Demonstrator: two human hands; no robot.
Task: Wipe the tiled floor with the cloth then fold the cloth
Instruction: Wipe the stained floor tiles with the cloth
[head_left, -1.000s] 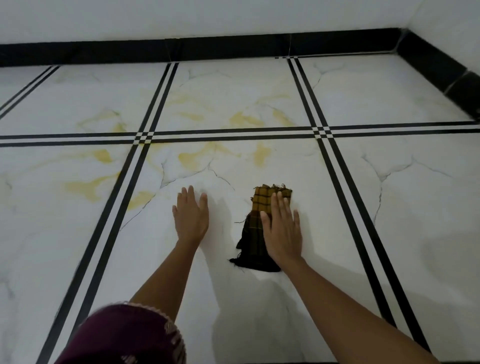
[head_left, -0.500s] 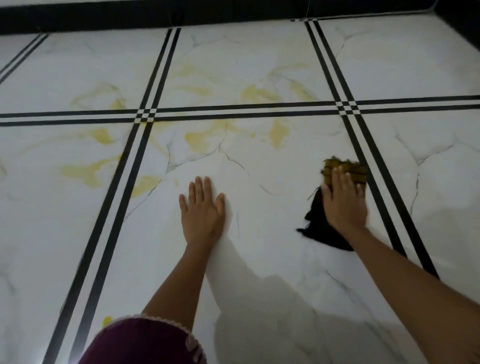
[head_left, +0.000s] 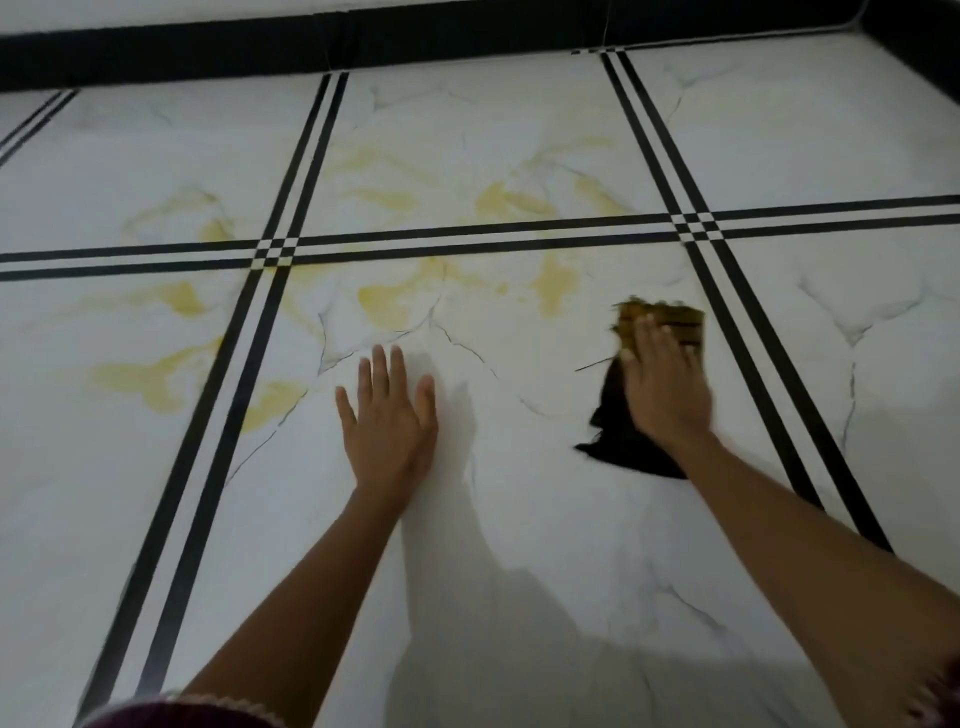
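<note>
A yellow and black checked cloth (head_left: 613, 436) lies bunched on the white marble tiled floor (head_left: 519, 519), right of centre. My right hand (head_left: 665, 384) presses flat on top of it, fingers pointing away from me, covering its middle. The cloth's yellow end shows beyond my fingertips and its dark end trails toward me. My left hand (head_left: 387, 423) rests flat on the bare tile to the left, fingers spread, holding nothing.
Double black stripe lines (head_left: 753, 364) cross the floor, one just right of the cloth. Yellow veining (head_left: 384, 306) marks the tiles ahead. A black skirting band (head_left: 467, 36) runs along the far wall. A maroon sleeve (head_left: 171, 714) shows at the bottom left.
My right hand has slid the cloth to the right, from the tile's middle to near the right stripe lines. My left hand stayed planted on the floor.
</note>
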